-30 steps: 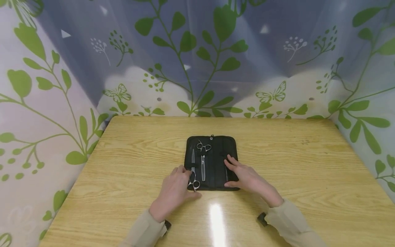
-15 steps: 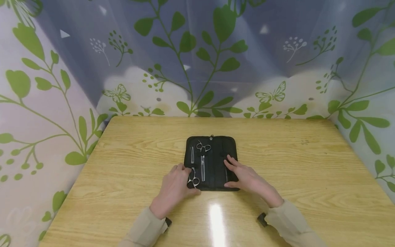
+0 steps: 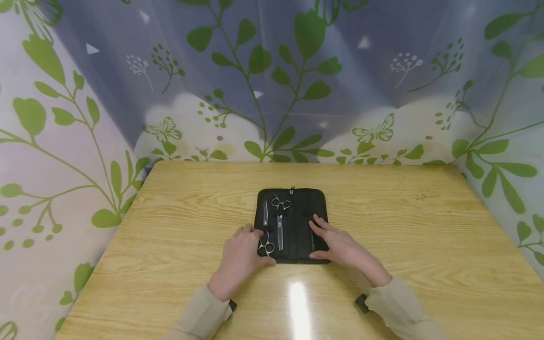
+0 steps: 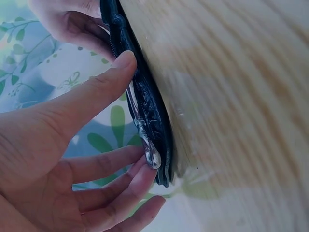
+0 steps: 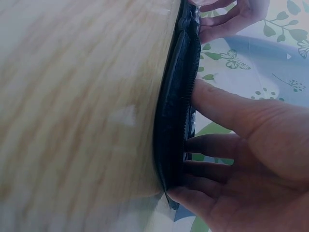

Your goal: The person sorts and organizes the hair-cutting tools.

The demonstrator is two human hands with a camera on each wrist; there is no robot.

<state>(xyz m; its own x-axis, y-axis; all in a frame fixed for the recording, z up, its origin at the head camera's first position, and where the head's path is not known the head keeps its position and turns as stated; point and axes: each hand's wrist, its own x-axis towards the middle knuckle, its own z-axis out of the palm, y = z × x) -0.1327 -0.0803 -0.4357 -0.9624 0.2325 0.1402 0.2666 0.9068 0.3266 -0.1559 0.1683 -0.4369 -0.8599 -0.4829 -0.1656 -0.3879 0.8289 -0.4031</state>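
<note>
On the left, I see the person's left hand (image 3: 239, 257) at the edge of a black zip case (image 3: 299, 241), which lies flat and unfolded on the counter (image 3: 191, 203). Its grip is spread: thumb by the near edge, fingertips touching the pointed hairdressing scissors (image 3: 266, 218). Those lie far left in the case, rings toward the person. They look light, hard and smooth, so they might slip; the finger rings seem the best place to hold, away from the sharp tip. Next come the broad-bladed scissors (image 3: 280, 233), turned the other way. The case looks soft and bendy, so its side edges seem good to hold. On the right, the right hand (image 3: 342, 244) rests there, grip spread too.
</note>
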